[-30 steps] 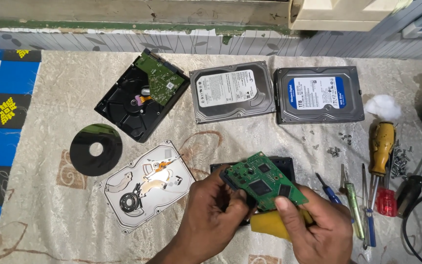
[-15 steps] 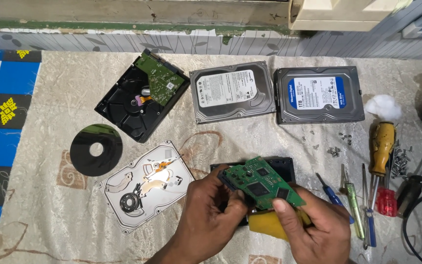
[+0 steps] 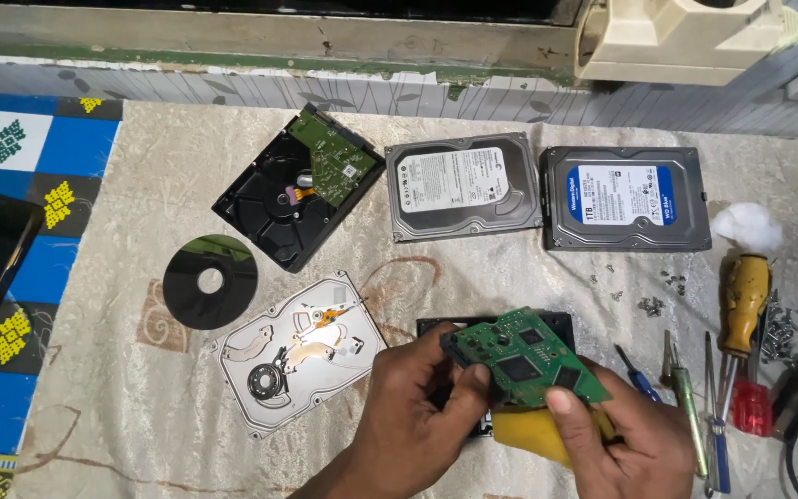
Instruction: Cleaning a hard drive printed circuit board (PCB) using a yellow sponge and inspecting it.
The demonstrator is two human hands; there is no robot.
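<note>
Two hands, left (image 3: 417,416) and right (image 3: 625,439), on green circuit board (image 3: 528,356), probably over black drive case (image 3: 496,325).

A beige patterned cloth (image 3: 140,388) covers the table. On it lie two closed hard drives (image 3: 462,185) (image 3: 622,197) toward the far edge, an opened drive (image 3: 284,199), a dark disc (image 3: 210,282), a silver drive cover (image 3: 297,351), and screwdrivers (image 3: 713,407) and loose screws (image 3: 653,305) near the right edge.

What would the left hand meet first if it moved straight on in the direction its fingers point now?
Probably the green circuit board: the left hand points up and right and already touches its edge. Beyond lie loose screws, though depth is unclear.
</note>
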